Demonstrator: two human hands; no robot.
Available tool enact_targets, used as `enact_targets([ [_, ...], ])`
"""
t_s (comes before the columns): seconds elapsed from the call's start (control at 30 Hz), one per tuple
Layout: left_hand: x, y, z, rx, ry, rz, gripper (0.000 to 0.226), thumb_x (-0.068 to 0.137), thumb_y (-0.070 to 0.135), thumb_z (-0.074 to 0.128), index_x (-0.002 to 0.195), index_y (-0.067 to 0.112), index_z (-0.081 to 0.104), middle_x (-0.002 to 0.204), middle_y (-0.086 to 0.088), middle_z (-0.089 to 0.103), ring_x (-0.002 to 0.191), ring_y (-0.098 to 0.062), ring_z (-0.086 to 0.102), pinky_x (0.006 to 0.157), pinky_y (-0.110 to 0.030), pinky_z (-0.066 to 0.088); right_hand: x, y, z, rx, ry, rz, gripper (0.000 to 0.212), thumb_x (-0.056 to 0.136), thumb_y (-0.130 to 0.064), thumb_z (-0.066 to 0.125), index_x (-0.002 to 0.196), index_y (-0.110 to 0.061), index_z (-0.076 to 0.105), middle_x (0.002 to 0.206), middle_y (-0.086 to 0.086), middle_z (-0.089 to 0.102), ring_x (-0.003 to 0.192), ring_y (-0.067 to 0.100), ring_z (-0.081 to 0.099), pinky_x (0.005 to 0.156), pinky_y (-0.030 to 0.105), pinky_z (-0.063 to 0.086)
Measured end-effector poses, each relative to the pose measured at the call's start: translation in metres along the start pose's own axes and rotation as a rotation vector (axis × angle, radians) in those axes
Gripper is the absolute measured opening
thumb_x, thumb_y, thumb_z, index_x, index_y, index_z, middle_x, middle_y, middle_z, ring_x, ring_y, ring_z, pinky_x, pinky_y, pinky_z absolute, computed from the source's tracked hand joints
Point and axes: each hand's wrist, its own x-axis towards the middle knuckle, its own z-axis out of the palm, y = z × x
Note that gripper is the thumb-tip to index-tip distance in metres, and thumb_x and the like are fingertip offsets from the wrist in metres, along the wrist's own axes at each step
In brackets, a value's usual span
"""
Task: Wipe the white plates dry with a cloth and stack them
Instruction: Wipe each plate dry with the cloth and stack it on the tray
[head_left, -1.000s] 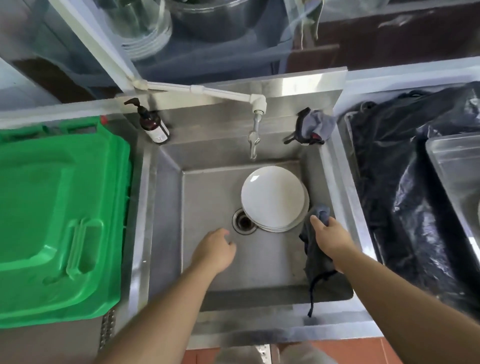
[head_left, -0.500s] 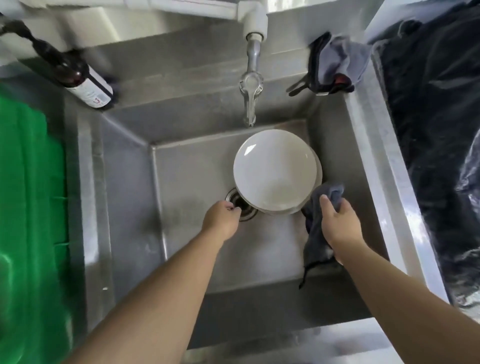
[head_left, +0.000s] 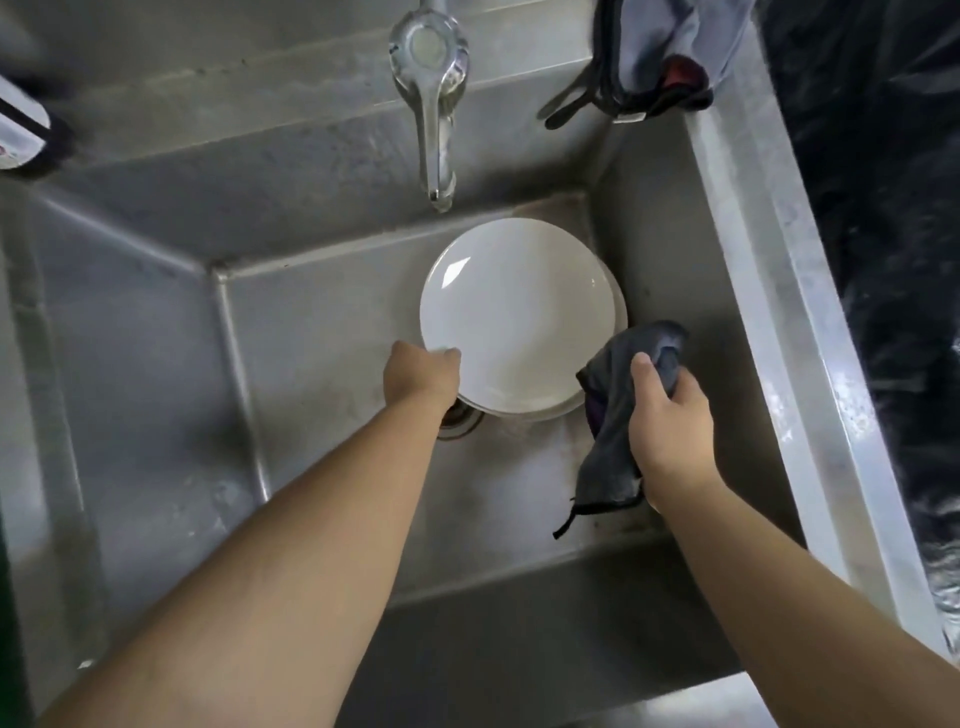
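A stack of white plates (head_left: 519, 317) lies on the floor of the steel sink (head_left: 322, 332), under the tap. My left hand (head_left: 422, 375) grips the near-left rim of the top plate, thumb on its upper face. That plate sits slightly offset from those beneath it. My right hand (head_left: 667, 415) holds a dark grey cloth (head_left: 618, 415) just right of the stack; the cloth hangs down below the hand. The lower plates show only as thin edges.
The chrome tap (head_left: 434, 104) hangs over the far edge of the plates. Another grey cloth with a dark clip (head_left: 654, 57) lies at the sink's back right corner. A drain (head_left: 457, 418) is partly hidden under my left wrist. Black plastic sheeting (head_left: 893, 208) lies to the right.
The camera has moved down and closer to the sink. My left hand reached forward from the drain and took hold of the top plate's rim. My right hand with the cloth stayed beside the stack.
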Motion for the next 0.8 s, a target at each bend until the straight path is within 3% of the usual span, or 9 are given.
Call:
enact_targets([
  [0.07,0.005,0.000,0.003,0.008,0.030,-0.013,0.038,0.090,0.024,0.067,0.119,0.000,0.062,0.115,-0.017,0.073,0.100,-0.039,0.070,0.069,-0.035,0.046,-0.001,0.002,0.000,0.020,-0.002,-0.002,0.013,0.100,-0.057,0.056,0.095,-0.045,0.058,0.102,-0.023,0.065,0.095,0.001,0.062,0.085,0.030,0.049],
  [0.13,0.007,-0.001,0.004,0.014,0.046,-0.023,0.033,0.091,0.020,0.067,0.117,0.000,0.064,0.112,-0.016,0.073,0.097,-0.039,0.070,0.067,-0.035,0.045,-0.002,0.004,0.000,0.033,0.004,-0.003,0.013,0.100,-0.056,0.057,0.098,-0.044,0.060,0.105,-0.017,0.068,0.100,0.004,0.065,0.088,0.033,0.051],
  [0.33,0.009,-0.009,0.003,-0.124,0.019,-0.065,0.016,0.091,0.018,0.073,0.095,0.003,0.072,0.082,-0.006,0.069,0.063,-0.019,0.058,0.051,-0.024,0.040,-0.003,0.002,-0.005,0.071,0.007,0.013,0.013,0.098,-0.056,0.058,0.096,-0.043,0.060,0.105,-0.016,0.069,0.102,0.005,0.065,0.089,0.034,0.052],
  [0.47,0.003,-0.013,0.000,-0.171,-0.020,-0.037,0.020,0.092,0.017,0.071,0.073,0.016,0.066,0.074,0.002,0.065,0.068,-0.021,0.060,0.059,-0.024,0.045,-0.004,-0.004,-0.009,0.090,0.017,0.023,0.016,0.098,-0.057,0.058,0.093,-0.043,0.059,0.102,-0.021,0.067,0.096,0.004,0.064,0.080,0.028,0.050],
  [0.57,-0.006,-0.017,-0.001,-0.219,-0.062,-0.034,0.012,0.092,0.016,0.067,0.080,0.012,0.070,0.080,-0.002,0.069,0.077,-0.027,0.061,0.070,-0.031,0.049,-0.007,-0.008,-0.015,0.093,0.023,0.019,0.017,0.099,-0.058,0.058,0.105,-0.042,0.057,0.100,-0.027,0.063,0.091,0.000,0.060,0.076,0.024,0.046],
  [0.7,-0.023,-0.020,0.001,-0.493,-0.115,-0.105,0.014,0.098,0.013,0.058,0.091,0.025,0.063,0.100,-0.002,0.071,0.096,-0.028,0.067,0.092,-0.042,0.059,-0.011,-0.009,-0.022,0.086,0.032,0.001,0.020,0.099,-0.057,0.057,0.111,-0.040,0.055,0.100,-0.027,0.062,0.092,-0.002,0.058,0.082,0.028,0.046],
  [0.8,-0.037,-0.017,0.000,-0.769,-0.154,-0.193,0.016,0.104,0.008,0.049,0.102,0.021,0.059,0.109,-0.002,0.073,0.098,-0.025,0.072,0.090,-0.043,0.063,-0.019,-0.010,-0.027,0.083,0.026,0.005,0.018,0.099,-0.057,0.057,0.102,-0.039,0.056,0.101,-0.025,0.063,0.094,-0.002,0.059,0.086,0.030,0.047],
])
